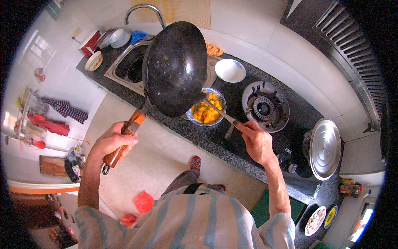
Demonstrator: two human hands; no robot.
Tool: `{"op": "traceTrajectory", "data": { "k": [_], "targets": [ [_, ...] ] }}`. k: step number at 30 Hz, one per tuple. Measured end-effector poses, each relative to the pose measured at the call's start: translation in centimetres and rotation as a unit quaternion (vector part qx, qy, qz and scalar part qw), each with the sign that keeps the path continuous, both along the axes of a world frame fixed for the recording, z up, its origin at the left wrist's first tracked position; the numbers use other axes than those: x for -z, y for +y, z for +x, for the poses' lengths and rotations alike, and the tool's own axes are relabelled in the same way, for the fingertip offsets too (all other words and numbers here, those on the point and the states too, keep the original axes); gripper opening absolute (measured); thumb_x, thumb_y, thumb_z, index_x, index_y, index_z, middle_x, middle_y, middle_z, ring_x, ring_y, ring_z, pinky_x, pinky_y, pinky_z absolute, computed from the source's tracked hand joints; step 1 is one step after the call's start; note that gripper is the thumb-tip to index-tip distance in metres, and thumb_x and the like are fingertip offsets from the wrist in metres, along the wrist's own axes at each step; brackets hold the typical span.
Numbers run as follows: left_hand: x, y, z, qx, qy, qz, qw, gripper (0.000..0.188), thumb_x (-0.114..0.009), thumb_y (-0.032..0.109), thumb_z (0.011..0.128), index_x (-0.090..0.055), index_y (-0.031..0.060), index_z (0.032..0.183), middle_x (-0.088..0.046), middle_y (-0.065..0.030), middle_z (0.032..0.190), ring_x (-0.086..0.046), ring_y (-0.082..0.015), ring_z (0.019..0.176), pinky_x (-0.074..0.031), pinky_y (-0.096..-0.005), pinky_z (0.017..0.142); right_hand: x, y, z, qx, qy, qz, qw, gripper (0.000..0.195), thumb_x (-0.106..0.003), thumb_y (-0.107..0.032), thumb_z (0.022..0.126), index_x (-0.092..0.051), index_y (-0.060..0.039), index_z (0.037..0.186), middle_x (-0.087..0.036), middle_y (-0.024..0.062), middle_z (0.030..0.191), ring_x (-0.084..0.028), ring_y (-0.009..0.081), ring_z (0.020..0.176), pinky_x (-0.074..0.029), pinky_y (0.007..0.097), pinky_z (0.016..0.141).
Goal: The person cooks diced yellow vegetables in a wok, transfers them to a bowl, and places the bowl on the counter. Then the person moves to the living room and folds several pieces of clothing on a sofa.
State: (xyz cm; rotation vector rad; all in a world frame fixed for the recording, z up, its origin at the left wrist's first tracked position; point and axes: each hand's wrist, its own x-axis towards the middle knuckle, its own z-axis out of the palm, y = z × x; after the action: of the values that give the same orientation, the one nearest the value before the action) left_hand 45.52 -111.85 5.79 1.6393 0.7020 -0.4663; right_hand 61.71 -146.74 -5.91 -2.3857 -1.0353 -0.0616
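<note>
My left hand [115, 141] grips the wooden handle [128, 132] of a blackened wok [175, 67]. The wok is tipped steeply, so a broad dark face of it shows above the counter. In my right hand [256, 140] is a metal spatula [220, 110], its blade end at the wok's lower right edge. Below that edge stands a blue-rimmed bowl [224, 107] holding orange-yellow food chunks [206, 113] with bits of green. The wok hides part of the bowl's upper left side.
Right of the bowl is a gas burner [266, 106]; a white bowl [230, 71] sits behind. A steel lid [325, 149] leans at the right. The sink [124, 67] and tap [146, 6] lie behind the wok. A range hood [348, 40] overhangs the upper right. Red plastic bags [144, 202] rest on the floor.
</note>
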Motion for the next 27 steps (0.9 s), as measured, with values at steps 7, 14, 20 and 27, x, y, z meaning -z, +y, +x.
{"op": "traceTrajectory", "data": {
  "k": [7,14,20,27],
  "targets": [
    [1.3,1.5,-0.3,0.0,-0.011,-0.005,1.0,0.021,-0.06,0.012,0.077,-0.046,0.0069,0.093,-0.046,-0.0026,0.055,-0.045,-0.0125,0.037,-0.038,-0.0295,0.032,-1.8,-2.4,-2.2,0.027,0.044,0.029,0.998,0.032,-0.058,0.002,0.074,-0.062,-0.006,0.105,-0.058,0.0117,0.096,-0.061,0.0274,0.075,-0.048,0.0316,0.064],
    [1.3,2.2,-0.6,-0.075,-0.009,-0.078,0.994,0.02,-0.06,0.009,0.075,-0.048,0.0069,0.091,-0.048,-0.0015,0.058,-0.046,-0.0104,0.041,-0.038,-0.0259,0.035,1.3,-4.1,-3.8,0.113,0.42,0.289,0.853,0.034,-0.052,-0.01,0.088,-0.051,0.0025,0.12,-0.062,0.0074,0.092,-0.048,0.0083,0.06,-0.04,0.0204,0.052],
    [3.7,2.1,0.9,-0.044,0.0,-0.256,0.966,0.033,-0.058,0.004,0.07,-0.049,0.0067,0.102,-0.05,-0.0012,0.063,-0.045,-0.009,0.039,-0.038,-0.0249,0.033,-1.0,-3.2,-4.0,0.141,0.424,0.445,0.776,0.038,-0.046,-0.02,0.092,-0.046,0.0012,0.124,-0.063,0.0103,0.089,-0.041,0.0057,0.047,-0.031,0.0179,0.039],
    [8.6,-2.4,6.7,0.106,0.02,-0.474,0.874,0.036,-0.062,0.01,0.071,-0.045,0.0035,0.102,-0.047,0.001,0.06,-0.044,-0.0071,0.041,-0.038,-0.0223,0.034,-4.0,-4.1,-4.7,0.248,0.368,0.439,0.781,0.038,-0.046,-0.013,0.09,-0.043,0.0036,0.124,-0.061,0.0101,0.083,-0.042,0.006,0.045,-0.03,0.0186,0.036]
  ]
}}
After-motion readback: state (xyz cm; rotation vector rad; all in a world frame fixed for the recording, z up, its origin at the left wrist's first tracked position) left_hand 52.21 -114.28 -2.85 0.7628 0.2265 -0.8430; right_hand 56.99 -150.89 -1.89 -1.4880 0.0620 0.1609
